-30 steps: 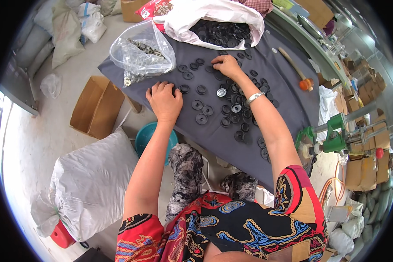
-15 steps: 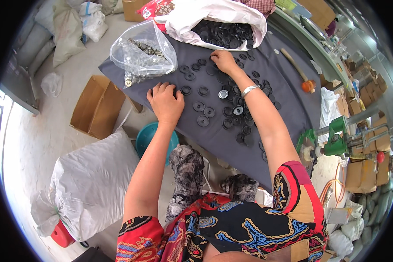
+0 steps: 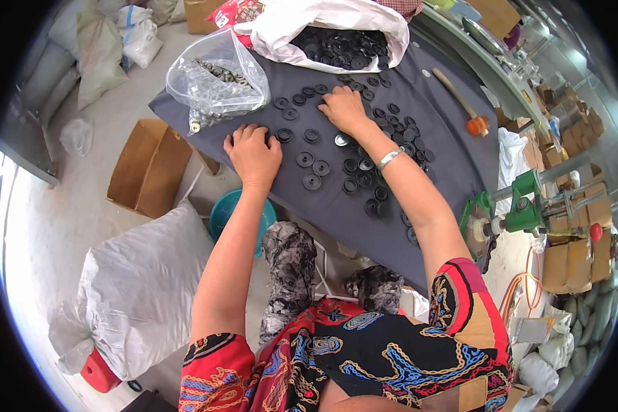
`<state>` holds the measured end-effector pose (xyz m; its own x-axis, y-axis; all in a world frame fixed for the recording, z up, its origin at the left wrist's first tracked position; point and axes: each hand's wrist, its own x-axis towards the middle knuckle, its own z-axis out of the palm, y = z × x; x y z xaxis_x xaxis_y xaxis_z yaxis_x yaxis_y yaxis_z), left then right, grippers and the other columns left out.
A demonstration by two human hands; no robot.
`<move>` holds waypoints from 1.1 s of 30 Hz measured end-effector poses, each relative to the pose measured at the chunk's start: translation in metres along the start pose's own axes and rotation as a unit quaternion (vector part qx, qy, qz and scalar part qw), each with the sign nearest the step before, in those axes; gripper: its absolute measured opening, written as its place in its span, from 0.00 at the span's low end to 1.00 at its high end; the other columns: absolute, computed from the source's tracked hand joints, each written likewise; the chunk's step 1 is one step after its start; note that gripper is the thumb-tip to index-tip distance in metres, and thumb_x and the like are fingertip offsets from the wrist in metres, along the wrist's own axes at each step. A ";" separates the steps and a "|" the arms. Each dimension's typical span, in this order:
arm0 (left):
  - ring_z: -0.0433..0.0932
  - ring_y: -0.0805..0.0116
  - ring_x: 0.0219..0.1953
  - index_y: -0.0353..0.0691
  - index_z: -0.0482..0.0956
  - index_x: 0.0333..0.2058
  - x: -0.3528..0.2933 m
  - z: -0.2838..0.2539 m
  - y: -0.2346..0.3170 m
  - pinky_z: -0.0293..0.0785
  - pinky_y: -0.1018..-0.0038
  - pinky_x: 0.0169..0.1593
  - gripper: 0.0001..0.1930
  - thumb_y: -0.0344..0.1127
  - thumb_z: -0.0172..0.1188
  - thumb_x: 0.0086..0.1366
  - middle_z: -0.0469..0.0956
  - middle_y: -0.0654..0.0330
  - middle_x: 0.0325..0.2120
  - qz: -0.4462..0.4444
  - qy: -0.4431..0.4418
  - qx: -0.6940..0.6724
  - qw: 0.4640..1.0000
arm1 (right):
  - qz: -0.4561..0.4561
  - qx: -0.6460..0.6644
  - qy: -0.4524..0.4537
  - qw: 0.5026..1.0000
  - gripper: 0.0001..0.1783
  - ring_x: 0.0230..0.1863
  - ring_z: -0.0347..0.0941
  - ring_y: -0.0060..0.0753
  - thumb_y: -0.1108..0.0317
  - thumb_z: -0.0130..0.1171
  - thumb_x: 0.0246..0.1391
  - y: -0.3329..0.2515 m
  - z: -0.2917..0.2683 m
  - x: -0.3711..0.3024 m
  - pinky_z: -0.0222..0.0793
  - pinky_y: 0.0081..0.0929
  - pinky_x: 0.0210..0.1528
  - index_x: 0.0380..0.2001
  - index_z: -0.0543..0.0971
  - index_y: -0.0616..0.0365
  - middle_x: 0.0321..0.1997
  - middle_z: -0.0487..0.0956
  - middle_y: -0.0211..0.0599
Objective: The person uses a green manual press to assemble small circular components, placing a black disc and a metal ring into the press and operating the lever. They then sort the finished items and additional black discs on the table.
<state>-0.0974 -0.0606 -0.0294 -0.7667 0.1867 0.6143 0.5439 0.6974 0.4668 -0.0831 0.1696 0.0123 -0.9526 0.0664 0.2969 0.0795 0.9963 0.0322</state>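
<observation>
My left hand (image 3: 256,156) rests at the near left edge of the grey cloth-covered table, fingers apart and bent downward. Beside its thumb lies a black ring-shaped disc (image 3: 283,135). Farther right, my right hand (image 3: 347,111) reaches over the scattered black round discs (image 3: 350,166), its fingers curled down to the cloth. Whatever its fingertips hold, if anything, is hidden. One disc with a silvery face (image 3: 341,140) sits just below that hand. Three more discs (image 3: 312,181) form a loose group nearer me.
A white sack (image 3: 268,42) of black discs lies open at the back. Left of it stands a clear bag (image 3: 216,89) of small metal parts. An orange-headed mallet (image 3: 478,126) and a green hand press (image 3: 522,206) are at the right. Below are a cardboard box (image 3: 147,168) and teal basin (image 3: 244,218).
My right hand has drawn left and slightly nearer me from the discs by the sack's mouth. The left hand stays at the table's edge. The whole view has shifted slightly.
</observation>
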 end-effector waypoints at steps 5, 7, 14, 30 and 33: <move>0.73 0.59 0.51 0.40 0.83 0.32 0.001 -0.003 0.002 0.58 0.54 0.60 0.10 0.36 0.58 0.53 0.81 0.60 0.41 -0.004 -0.007 0.007 1.000 | 0.009 0.077 0.033 0.996 0.11 0.44 0.73 0.47 0.64 0.60 0.50 -0.009 -0.008 0.003 0.67 0.44 0.46 0.33 0.77 0.59 0.38 0.77 0.45; 0.73 0.59 0.50 0.41 0.83 0.33 0.001 -0.005 0.004 0.59 0.56 0.60 0.10 0.36 0.59 0.53 0.81 0.60 0.41 -0.002 -0.005 0.009 1.000 | -0.005 0.098 0.041 0.994 0.09 0.42 0.74 0.49 0.66 0.59 0.49 -0.013 -0.007 0.005 0.68 0.43 0.44 0.32 0.75 0.59 0.37 0.76 0.45; 0.73 0.59 0.50 0.41 0.83 0.32 0.002 -0.004 0.002 0.59 0.56 0.60 0.10 0.36 0.59 0.52 0.81 0.60 0.41 0.005 -0.008 0.012 1.000 | -0.104 0.124 0.033 0.986 0.05 0.38 0.75 0.51 0.74 0.52 0.47 -0.026 -0.001 -0.003 0.69 0.44 0.41 0.29 0.75 0.59 0.33 0.75 0.46; 0.74 0.59 0.50 0.40 0.83 0.32 0.000 -0.002 0.001 0.59 0.55 0.59 0.09 0.35 0.59 0.52 0.81 0.60 0.40 0.011 0.008 0.012 1.000 | 0.067 0.025 0.004 0.997 0.10 0.46 0.74 0.44 0.63 0.58 0.50 0.024 -0.014 0.007 0.63 0.44 0.47 0.33 0.83 0.53 0.39 0.80 0.40; 0.74 0.59 0.49 0.40 0.83 0.32 0.001 -0.003 0.001 0.59 0.55 0.59 0.10 0.35 0.59 0.52 0.81 0.60 0.40 0.008 0.007 0.013 1.000 | 0.078 0.003 -0.088 0.993 0.13 0.44 0.76 0.45 0.58 0.62 0.47 0.011 -0.035 -0.010 0.63 0.44 0.47 0.32 0.82 0.55 0.38 0.80 0.43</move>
<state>-0.0959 -0.0621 -0.0263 -0.7533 0.1884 0.6301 0.5467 0.7119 0.4408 -0.0626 0.1785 0.0430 -0.9653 0.2289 0.1255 0.2299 0.9732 -0.0068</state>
